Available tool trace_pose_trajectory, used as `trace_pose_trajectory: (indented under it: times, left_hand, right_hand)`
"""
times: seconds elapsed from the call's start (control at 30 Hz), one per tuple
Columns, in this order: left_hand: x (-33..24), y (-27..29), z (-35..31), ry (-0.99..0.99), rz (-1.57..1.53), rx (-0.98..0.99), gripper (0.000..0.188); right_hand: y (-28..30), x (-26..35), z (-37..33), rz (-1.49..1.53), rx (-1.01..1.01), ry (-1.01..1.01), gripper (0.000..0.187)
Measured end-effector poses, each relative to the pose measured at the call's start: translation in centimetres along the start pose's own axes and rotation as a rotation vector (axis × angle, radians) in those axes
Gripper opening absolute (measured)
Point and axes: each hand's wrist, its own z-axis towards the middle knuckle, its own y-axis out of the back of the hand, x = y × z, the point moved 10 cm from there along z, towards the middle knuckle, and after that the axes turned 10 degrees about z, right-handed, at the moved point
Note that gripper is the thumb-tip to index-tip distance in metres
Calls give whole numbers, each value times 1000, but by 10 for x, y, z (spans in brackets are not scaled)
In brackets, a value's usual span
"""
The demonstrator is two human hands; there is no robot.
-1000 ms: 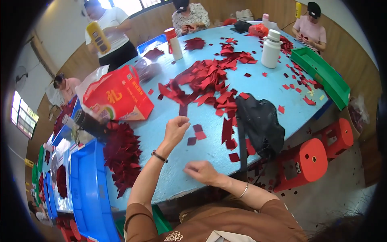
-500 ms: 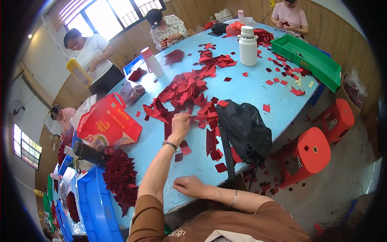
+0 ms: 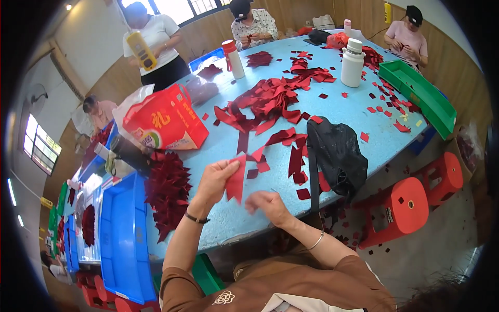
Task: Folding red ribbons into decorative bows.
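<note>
Red cloth strip (image 3: 235, 182): here it is, up off the table and hanging in front of the body, its upper end gripped, its pointed lower end loose.
Left hand (image 3: 211, 182): thumb and fingertips pressed together, pinching that strip near its top edge, probably so the rest hangs free and within easy reach of the other side.
Right hand (image 3: 273, 208): just below and to the right of the strip, fingers curled in, the tips blurred; whether they pinch anything, I cannot tell.
Red heap (image 3: 267, 99): strips lie tangled straight ahead, seemingly left central so an arm's stretch finds one.
Dark-red pile (image 3: 167, 192): pointed pieces bunch together on the left, kept apart from the loose cloth, perhaps to stop them mixing.
Blue tray (image 3: 125, 234): long and deep, right beside that pile, a handy spot for a container.
Black mesh bag (image 3: 338, 156): slumped near the table's right edge, strap trailing, apparently set aside from the working space.
White bottle (image 3: 352, 70): upright on the blue table (image 3: 218, 229), well apart from both hands, likely parked there for safety.
</note>
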Motion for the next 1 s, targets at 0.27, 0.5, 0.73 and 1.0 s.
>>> trace_pose_trajectory:
  times: [0.27,0.5,0.73,1.0]
  left_hand:
    - [78,-37,-142,53,323,328,18]
    - [130,9,-208,182,432,329,22]
    - [136,63,-254,317,318,242,19]
    - [165,85,-284,309,335,181,16]
  right_hand:
    - [-28,-14,-15,383,-103,-277,28]
    - [-7,45,7,445,-191,-69,26]
    - [-4,74,-2,330,-201,106,27]
    - [13,104,-42,182,-288,270,28]
